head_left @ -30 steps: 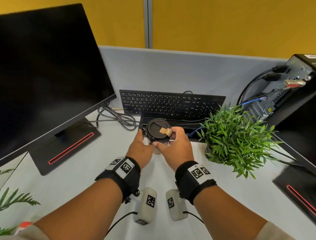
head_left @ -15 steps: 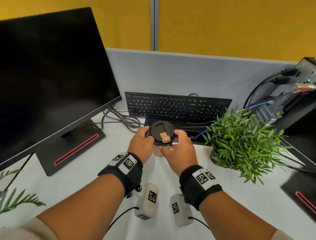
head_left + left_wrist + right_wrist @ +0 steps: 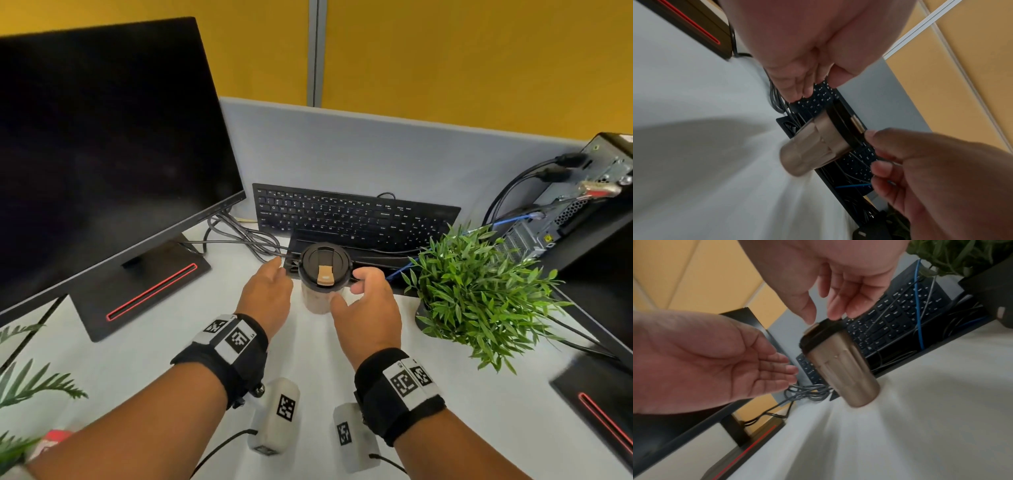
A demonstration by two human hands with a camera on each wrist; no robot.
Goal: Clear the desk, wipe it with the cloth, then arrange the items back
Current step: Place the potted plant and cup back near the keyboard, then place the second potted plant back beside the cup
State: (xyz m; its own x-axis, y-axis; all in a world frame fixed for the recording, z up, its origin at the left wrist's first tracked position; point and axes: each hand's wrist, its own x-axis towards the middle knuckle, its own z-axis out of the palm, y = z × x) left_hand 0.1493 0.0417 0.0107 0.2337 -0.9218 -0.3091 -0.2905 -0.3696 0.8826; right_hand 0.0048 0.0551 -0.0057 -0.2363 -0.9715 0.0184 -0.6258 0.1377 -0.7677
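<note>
A metal tumbler [image 3: 317,301] with a black lid [image 3: 325,263] stands upright on the white desk [image 3: 144,370], in front of the keyboard. My left hand [image 3: 270,287] hovers just left of it, fingers straight and apart from the cup. My right hand [image 3: 363,294] is just right of it, fingers loosely bent, with the fingertips [image 3: 833,314] close to the lid's rim. The left wrist view shows the tumbler [image 3: 812,146] free between the left hand [image 3: 805,78] and the right hand [image 3: 920,162]. In the right wrist view the tumbler [image 3: 842,369] stands alone. No cloth is in view.
A black keyboard [image 3: 352,219] leans at the grey partition, with a cable tray and grey cables [image 3: 246,236] before it. A monitor [image 3: 102,144] and its base [image 3: 144,287] fill the left. A potted plant [image 3: 479,294], a PC tower [image 3: 575,212] and another monitor base [image 3: 599,404] stand right.
Both hands held the tumbler by its lid and body before. Now they have let go and spread apart, and the tumbler stands on the desk.
</note>
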